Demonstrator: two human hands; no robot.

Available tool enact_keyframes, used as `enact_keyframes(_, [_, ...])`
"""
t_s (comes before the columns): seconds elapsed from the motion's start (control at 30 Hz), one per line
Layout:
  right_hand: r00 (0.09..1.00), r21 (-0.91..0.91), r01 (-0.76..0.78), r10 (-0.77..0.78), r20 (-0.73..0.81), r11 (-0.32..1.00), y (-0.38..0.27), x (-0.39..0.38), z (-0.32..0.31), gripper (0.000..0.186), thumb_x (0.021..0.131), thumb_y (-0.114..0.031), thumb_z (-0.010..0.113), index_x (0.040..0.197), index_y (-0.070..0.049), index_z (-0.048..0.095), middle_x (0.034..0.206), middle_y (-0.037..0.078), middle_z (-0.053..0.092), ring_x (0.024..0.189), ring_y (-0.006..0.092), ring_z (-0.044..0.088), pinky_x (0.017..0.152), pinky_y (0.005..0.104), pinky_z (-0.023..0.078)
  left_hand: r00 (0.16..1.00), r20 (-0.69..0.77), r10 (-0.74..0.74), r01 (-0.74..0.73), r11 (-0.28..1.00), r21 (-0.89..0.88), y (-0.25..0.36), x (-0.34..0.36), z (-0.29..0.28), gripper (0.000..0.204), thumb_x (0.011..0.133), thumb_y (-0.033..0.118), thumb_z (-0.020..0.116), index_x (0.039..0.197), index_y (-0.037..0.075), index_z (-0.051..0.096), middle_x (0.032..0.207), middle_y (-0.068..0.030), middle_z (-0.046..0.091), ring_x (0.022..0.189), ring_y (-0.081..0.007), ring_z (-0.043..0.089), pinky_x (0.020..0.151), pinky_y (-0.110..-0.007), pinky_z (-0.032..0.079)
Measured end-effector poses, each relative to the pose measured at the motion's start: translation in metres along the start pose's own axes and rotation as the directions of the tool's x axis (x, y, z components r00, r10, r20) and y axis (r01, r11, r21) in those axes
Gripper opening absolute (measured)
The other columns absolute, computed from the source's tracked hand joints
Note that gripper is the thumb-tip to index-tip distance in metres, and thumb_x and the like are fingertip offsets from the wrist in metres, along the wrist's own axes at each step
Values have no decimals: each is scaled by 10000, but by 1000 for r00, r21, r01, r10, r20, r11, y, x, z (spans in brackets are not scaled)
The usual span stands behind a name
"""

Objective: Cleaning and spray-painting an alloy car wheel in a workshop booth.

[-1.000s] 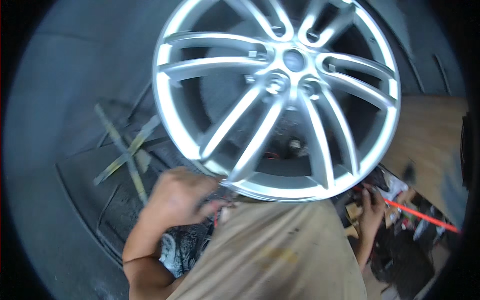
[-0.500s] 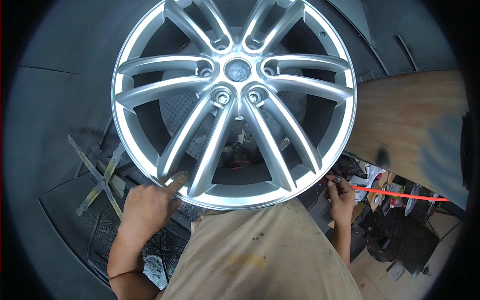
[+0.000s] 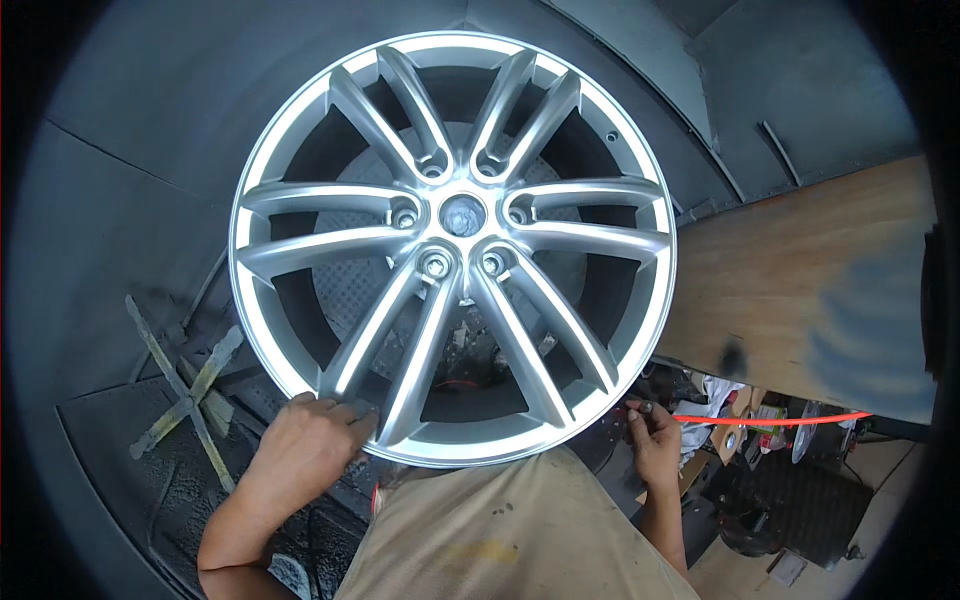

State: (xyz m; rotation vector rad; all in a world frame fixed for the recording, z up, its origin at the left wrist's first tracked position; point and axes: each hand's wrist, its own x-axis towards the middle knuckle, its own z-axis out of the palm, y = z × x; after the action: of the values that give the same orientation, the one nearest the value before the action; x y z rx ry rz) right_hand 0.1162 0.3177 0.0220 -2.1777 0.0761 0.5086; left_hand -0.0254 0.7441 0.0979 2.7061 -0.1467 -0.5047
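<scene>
Here, the wheel [image 3: 463, 247] partly hides a round plate [image 3: 343, 284].

Left: dark grey wall [image 3: 140, 230], one thin seam [image 3: 110, 155] crossing it. Far right: grey panelling [image 3: 820, 100], one narrow strip [image 3: 782, 153] on it. Right: brown wooden board [image 3: 750, 270], grey patch [image 3: 868, 305] over its right part, dark smudge [image 3: 734, 358] by its near edge. Near right: pale tan floor [image 3: 725, 575], partly covered by dark clutter [image 3: 800, 505]. Light on the grey surfaces: cool, uneven.
</scene>
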Motion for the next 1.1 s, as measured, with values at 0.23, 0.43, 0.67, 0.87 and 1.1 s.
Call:
enact_keyframes(0.23, [987, -44, -45, 37, -157, 998, 17, -19, 32, 202, 999, -107, 644, 1124, 40, 704, 756, -14, 615, 650, 69, 535, 611, 242, 439, 974, 11, 228, -228, 971, 65, -23, 9, -10, 261, 809, 143, 646, 1024, 13, 716, 876, -75, 703, 822, -231, 706, 743, -371, 541])
enact_keyframes(0.43, [966, 165, -157, 186, -182, 974, 21, -20, 45, 235, 1019, -95, 613, 1209, 31, 668, 805, 2, 637, 667, 80, 565, 608, 246, 453, 948, 51, 313, -311, 950, -36, -16, 40, -5, 356, 758, 265, 780, 1022, 38, 714, 854, -60, 682, 826, -253, 689, 731, -392, 519])
enact_keyframes(0.67, [989, 94, -116, 124, -85, 989, 8, -5, 28, 241, 1024, -100, 615, 1217, 37, 659, 829, 20, 649, 674, 81, 586, 617, 244, 484, 944, 63, 323, -326, 944, 52, 25, 41, 12, 278, 860, 213, 647, 1075, 56, 725, 958, -28, 625, 957, -181, 606, 772, -348, 428])
enact_keyframes(0.87, [996, 69, -53, 58, -75, 996, 23, 5, 17, 238, 1029, -102, 609, 1211, 41, 664, 850, 33, 670, 677, 89, 603, 621, 250, 501, 899, -187, 396, -365, 914, 177, 35, 38, 42, 283, 927, 210, 544, 1109, 96, 729, 1354, -57, 573, 1284, -195, 486, 1068, -424, 349])
enact_keyframes(1.1, [988, 42, -94, 98, -115, 995, 21, -2, 26, 232, 1034, -99, 600, 1201, 47, 667, 871, 44, 690, 690, 92, 617, 628, 251, 509, 846, -161, 509, -503, 861, 76, 20, 63, 48, 313, 954, 229, 535, 1203, 147, 707, 1525, -41, 491, 1444, -208, 400, 1213, -513, 226])
